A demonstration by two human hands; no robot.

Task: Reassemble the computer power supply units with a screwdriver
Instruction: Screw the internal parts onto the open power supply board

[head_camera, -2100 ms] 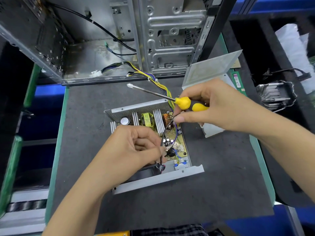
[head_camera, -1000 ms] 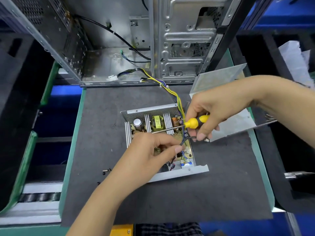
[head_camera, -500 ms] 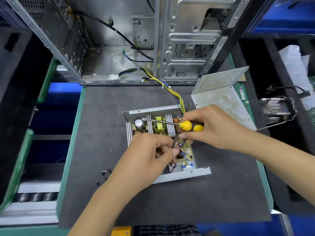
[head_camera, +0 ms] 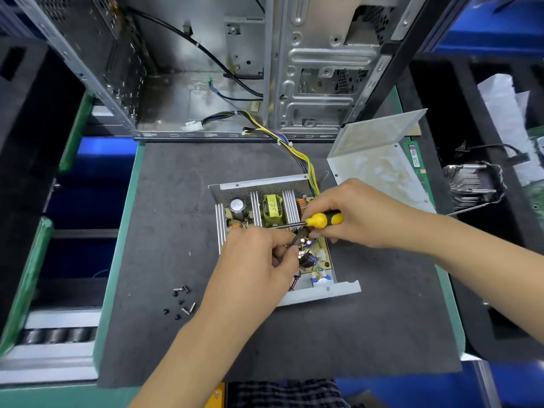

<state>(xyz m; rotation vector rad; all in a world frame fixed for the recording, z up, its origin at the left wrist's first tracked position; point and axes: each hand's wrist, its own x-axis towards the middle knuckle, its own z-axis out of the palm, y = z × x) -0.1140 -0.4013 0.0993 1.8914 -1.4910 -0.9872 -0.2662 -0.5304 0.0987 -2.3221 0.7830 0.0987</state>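
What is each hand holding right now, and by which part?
The right hand grips the screwdriver by its yellow and black handle. The left hand pinches something thin and dark over the power supply; what it is cannot be told.

The left hand (head_camera: 259, 260) hides the screwdriver (head_camera: 321, 220) tip and the near-left part of the power supply (head_camera: 265, 213)

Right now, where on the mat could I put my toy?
Bare grey mat lies in front of the open power supply, and between it and the computer case. It is crowded around the loose screws, the hands and the metal cover.
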